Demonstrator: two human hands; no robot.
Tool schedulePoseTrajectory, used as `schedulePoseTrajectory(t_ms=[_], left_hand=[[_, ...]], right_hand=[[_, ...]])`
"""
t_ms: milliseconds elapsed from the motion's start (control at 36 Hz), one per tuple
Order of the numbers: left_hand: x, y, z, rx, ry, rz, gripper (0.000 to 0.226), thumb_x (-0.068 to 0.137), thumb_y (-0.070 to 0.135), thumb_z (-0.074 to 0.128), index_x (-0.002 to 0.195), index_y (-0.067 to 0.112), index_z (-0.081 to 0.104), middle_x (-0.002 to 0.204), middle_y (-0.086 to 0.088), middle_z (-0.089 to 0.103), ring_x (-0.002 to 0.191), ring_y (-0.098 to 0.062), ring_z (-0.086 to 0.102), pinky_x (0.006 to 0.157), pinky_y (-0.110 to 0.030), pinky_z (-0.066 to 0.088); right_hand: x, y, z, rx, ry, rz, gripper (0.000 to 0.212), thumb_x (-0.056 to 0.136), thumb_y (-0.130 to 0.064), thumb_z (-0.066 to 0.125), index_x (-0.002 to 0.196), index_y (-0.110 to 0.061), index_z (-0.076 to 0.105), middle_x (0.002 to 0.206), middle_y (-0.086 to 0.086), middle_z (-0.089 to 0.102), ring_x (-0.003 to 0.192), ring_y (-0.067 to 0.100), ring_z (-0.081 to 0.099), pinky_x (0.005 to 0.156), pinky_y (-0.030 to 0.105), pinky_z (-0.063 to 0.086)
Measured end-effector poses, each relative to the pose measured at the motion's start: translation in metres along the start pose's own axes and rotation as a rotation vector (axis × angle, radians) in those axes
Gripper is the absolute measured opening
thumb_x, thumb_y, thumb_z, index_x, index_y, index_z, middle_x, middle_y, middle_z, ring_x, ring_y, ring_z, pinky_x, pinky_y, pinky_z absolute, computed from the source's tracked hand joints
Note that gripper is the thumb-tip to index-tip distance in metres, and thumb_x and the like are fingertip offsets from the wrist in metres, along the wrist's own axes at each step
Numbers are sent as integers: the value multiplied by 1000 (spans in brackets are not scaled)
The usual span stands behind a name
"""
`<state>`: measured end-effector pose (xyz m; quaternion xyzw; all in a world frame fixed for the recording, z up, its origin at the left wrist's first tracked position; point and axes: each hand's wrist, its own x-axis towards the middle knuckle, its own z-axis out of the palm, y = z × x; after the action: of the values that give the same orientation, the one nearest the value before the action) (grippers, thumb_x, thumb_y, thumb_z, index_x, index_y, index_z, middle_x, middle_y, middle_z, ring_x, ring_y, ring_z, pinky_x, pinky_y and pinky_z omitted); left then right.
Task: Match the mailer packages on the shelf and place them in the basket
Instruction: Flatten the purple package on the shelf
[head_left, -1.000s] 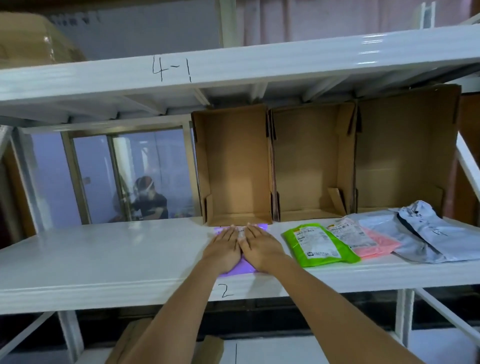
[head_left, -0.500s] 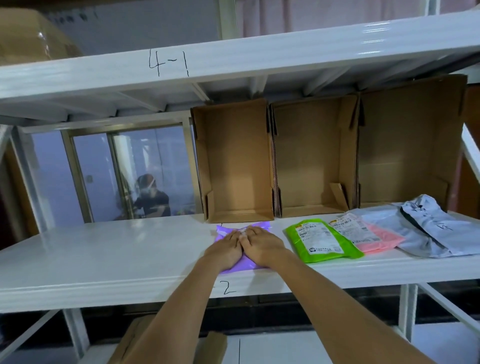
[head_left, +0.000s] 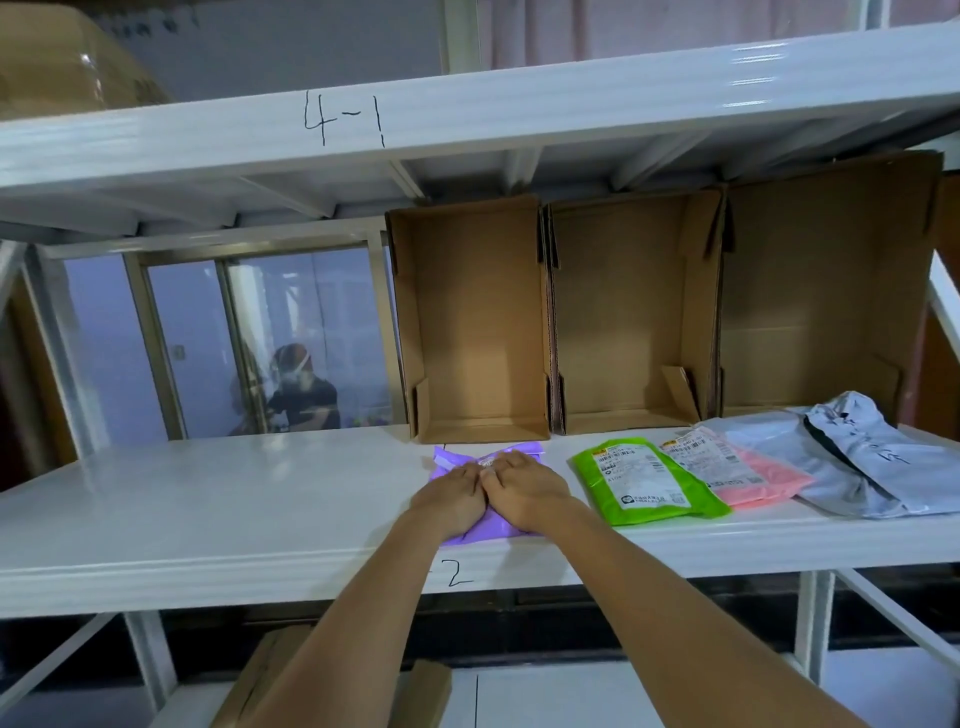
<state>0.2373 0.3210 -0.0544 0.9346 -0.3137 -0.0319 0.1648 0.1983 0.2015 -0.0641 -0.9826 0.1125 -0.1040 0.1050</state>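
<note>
Landmark: the white shelf (head_left: 218, 499), a glossy flat board; every place below was taken from it.
Your hands: your left hand (head_left: 451, 499) and right hand (head_left: 524, 493) lay side by side on the purple mailer (head_left: 470, 535), touching each other; the fingers looked curled onto the plastic, a gathering hold on the mailer rather than a flat press.
Task thing: the purple mailer sat at the shelf's middle, its near edge at the shelf's front lip, mostly hidden under your hands.
Neighbours: to the right along the shelf you had a green mailer (head_left: 649, 480), then a pink mailer (head_left: 763, 475) tucked partly under it, then grey mailers (head_left: 852, 467) overlapping in a loose heap at the shelf's right end.
In the way: three open cardboard boxes (head_left: 478, 317) stood on their sides at the back of the shelf, touching one another; the leftmost stood just behind the purple mailer.
Writing: "4-1" was hand-marked on the upper shelf beam (head_left: 571, 104); a "2" showed on the white shelf's front edge below your wrists. White printed labels with barcodes covered the green and pink mailers, too small to read. A dark scrawl marked the top grey mailer.
Materials: the mailers were thin, shiny, crinkled plastic; the boxes plain brown corrugated card.
Beyond: behind the shelf's left half, a window (head_left: 208, 343) showed a seated person.
</note>
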Motion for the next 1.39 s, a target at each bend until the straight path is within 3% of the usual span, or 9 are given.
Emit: schedulePoseTrajectory(t_ms=[222,444,750,806,889,1028,1222,1306,1389], left_hand=[[-1,1,0,67,-26,11,52,105,36,14,154,18,13,161,0,13,147,-17,16,119,-31,13],[2,0,-1,58,-60,12,52,104,38,14,153,22,18,159,1,20,145,-17,22,119,-32,17],[7,-4,9,139,-10,16,53,104,32,13,154,17,2,162,3,-1,149,-15,5,121,-32,9],[7,-5,10,118,-29,30,54,104,35,13,155,18,7,162,3,4,149,-15,9,121,-34,10],[12,-6,0,-32,-55,14,46,103,27,26,146,13,37,152,-8,37,139,-24,36,114,-37,28],[18,8,-18,4,140,-31,35,99,20,35,128,7,49,135,-16,51,123,-32,49,94,-36,42],[35,-8,9,204,46,68,69,95,18,38,154,11,4,162,-7,4,149,-20,10,120,-37,14],[41,-9,7,196,21,48,68,97,26,35,155,18,0,162,-2,-4,149,-16,1,121,-38,7],[42,-8,9,183,-16,19,64,99,34,33,155,25,3,162,0,-4,149,-15,0,121,-36,4]], right_hand=[[-4,1,-1,53,-15,-23,56,104,-38,16,151,-12,30,160,1,21,149,14,11,120,30,10],[-2,1,-5,60,-42,-18,54,103,-39,17,147,-16,38,157,1,29,146,17,22,117,39,23],[-6,3,3,66,-6,-16,57,104,-39,16,153,-13,25,162,1,17,149,15,11,121,32,11],[-10,5,-3,100,-78,-27,56,104,-39,17,153,-15,25,162,1,16,149,16,12,121,32,10],[-1,6,-20,126,-163,-8,51,103,-38,20,140,-16,49,152,6,39,138,21,37,112,33,29],[15,-1,-28,19,75,35,48,101,-34,27,117,-7,63,128,17,58,120,29,52,98,36,41],[15,-1,-3,30,77,-5,49,102,-34,24,141,-13,47,152,7,38,140,21,33,114,31,26],[17,-1,-7,13,42,-34,55,102,-39,23,149,-14,35,159,7,24,147,19,20,119,30,13],[19,2,-6,22,-24,-14,57,99,-45,25,145,-16,42,153,7,36,142,21,30,116,33,22]])
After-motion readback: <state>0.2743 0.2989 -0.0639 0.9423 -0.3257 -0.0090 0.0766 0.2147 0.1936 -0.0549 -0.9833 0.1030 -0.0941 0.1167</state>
